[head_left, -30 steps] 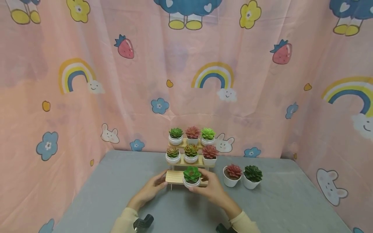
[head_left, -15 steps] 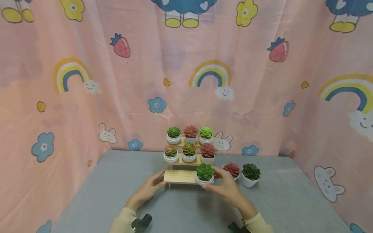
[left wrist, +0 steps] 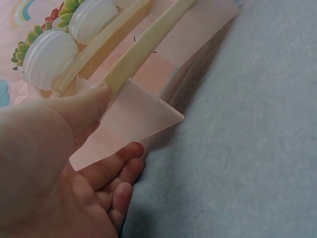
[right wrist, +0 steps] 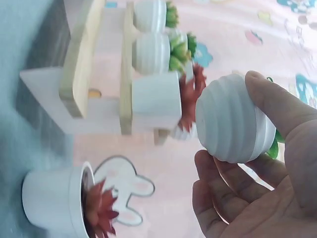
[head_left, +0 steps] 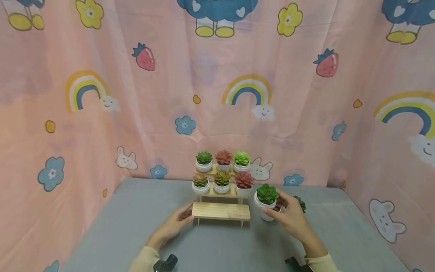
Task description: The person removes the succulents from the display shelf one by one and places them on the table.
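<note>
A three-tier wooden plant stand (head_left: 221,210) with pale, see-through side panels stands on the grey table. My left hand (head_left: 172,224) is at the left end of its bare lowest step; the thumb touches the step's end in the left wrist view, the other fingers loosely bent beside the panel. Right of the stand, my right hand (head_left: 295,219) holds a green potted succulent (head_left: 266,194) in the air, thumb and fingers around its ribbed white pot (right wrist: 230,119). Below it, a red succulent (right wrist: 101,206) in a plain white pot is partly hidden in the head view.
Several small potted succulents fill the stand's upper two tiers, among them a red one (head_left: 244,180) in a square pot. Behind my right hand, a dark green succulent (head_left: 300,204) is mostly hidden. A pink patterned cloth (head_left: 153,113) hangs behind the table.
My right hand has carried the green succulent rightward from the lowest step to beyond the stand's right end, over the red one. My left hand stays at the stand's left end.
</note>
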A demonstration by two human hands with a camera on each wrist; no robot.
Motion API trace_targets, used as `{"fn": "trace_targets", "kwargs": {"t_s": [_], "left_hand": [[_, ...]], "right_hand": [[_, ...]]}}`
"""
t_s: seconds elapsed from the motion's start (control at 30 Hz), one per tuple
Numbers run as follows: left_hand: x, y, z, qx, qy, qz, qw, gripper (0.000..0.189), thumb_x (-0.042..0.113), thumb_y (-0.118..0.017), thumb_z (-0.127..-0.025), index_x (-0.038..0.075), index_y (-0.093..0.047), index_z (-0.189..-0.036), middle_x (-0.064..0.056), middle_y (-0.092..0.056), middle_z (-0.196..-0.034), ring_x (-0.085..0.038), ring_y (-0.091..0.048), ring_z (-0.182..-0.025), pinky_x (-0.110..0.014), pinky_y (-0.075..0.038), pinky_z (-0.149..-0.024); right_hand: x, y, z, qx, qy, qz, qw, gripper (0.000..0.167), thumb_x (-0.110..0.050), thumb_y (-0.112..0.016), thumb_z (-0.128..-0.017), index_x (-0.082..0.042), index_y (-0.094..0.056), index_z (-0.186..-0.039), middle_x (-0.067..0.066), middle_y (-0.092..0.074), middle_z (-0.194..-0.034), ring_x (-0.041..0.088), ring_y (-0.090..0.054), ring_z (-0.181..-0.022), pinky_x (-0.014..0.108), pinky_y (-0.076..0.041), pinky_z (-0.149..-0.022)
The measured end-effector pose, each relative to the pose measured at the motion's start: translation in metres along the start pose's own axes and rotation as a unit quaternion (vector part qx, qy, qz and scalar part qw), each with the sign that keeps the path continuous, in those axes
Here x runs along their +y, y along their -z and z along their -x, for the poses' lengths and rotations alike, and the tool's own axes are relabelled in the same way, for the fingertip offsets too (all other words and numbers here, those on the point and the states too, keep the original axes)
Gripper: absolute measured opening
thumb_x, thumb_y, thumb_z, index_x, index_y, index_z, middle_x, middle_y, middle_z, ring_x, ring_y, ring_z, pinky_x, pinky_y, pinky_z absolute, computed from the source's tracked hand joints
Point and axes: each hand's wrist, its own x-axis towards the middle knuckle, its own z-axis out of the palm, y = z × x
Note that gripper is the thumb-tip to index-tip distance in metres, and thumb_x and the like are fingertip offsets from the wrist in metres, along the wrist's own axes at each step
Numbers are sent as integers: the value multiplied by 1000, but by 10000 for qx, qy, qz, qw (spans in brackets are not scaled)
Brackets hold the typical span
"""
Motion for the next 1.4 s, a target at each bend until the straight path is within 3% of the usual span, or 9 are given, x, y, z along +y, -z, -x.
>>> {"fn": "trace_targets", "kwargs": {"t_s": [0.47,0.73,0.87,0.97,1.03,1.1,1.17,1.27,1.4], "left_hand": [[-1,-1,0,-29,34,73,10000,64,33,-58,-103,14,-33,-159,-26,-49,-151,-48,-46,-140,-65,-38,-113],[1,-3,1,20,98,80,9999,65,34,-57,-103,15,-32,-159,-26,-49,-151,-48,-45,-140,-65,-38,-112],[2,-1,1,38,89,70,9999,64,34,-57,-103,15,-33,-159,-26,-50,-150,-48,-46,-140,-65,-39,-112],[0,1,-1,35,20,74,10000,63,32,-57,-104,15,-34,-159,-25,-51,-150,-46,-47,-140,-64,-39,-112],[-1,2,-2,43,-15,69,10000,62,32,-57,-104,15,-34,-159,-24,-51,-150,-46,-47,-139,-64,-39,-113],[-2,3,-3,33,-34,45,10000,63,33,-57,-103,16,-34,-159,-24,-52,-149,-45,-48,-139,-64,-40,-112],[-3,3,-2,42,-16,28,10000,63,33,-58,-103,16,-34,-159,-23,-53,-149,-44,-49,-138,-63,-40,-112],[-3,2,-1,23,-22,11,10000,62,32,-58,-103,16,-34,-159,-23,-54,-148,-44,-50,-137,-63,-41,-111],[-1,0,1,2,-1,46,10000,62,31,-57,-103,15,-34,-159,-24,-53,-148,-45,-49,-138,-64,-41,-111]], "right_hand": [[34,52,-1,506,-405,697,9955,66,-23,-73,-95,4,-45,-149,23,-62,-131,-19,-49,-94,16,-49,-81],[70,75,0,1331,-548,965,9849,63,-21,-78,-91,5,-52,-143,12,-63,-123,-25,-44,-90,3,-41,-77],[88,82,2,1574,-1040,1016,9768,66,-22,-78,-90,7,-51,-143,27,-61,-130,-26,-38,-86,-2,-37,-72],[97,85,1,1596,-1430,936,9723,69,-23,-76,-91,8,-47,-145,36,-55,-136,-11,-57,-91,-4,-35,-68],[104,87,1,1523,-1568,1033,9703,69,-22,-76,-91,10,-46,-145,38,-54,-136,18,-70,-99,-2,-37,-65],[112,88,1,1306,-1715,1130,9699,71,-23,-76,-91,13,-44,-144,41,-51,-138,45,-65,-114,7,-49,-71],[121,89,3,1032,-1843,1355,9680,71,-26,-75,-91,15,-44,-141,42,-51,-137,46,-65,-114,26,-58,-81],[134,90,4,565,-2126,1507,9638,76,-31,-74,-92,18,-41,-140,43,-48,-139,55,-54,-123,54,-53,-95],[146,89,6,348,-2367,1451,9600,79,-32,-73,-92,21,-39,-139,45,-46,-138,56,-51,-122,62,-46,-101]]}}
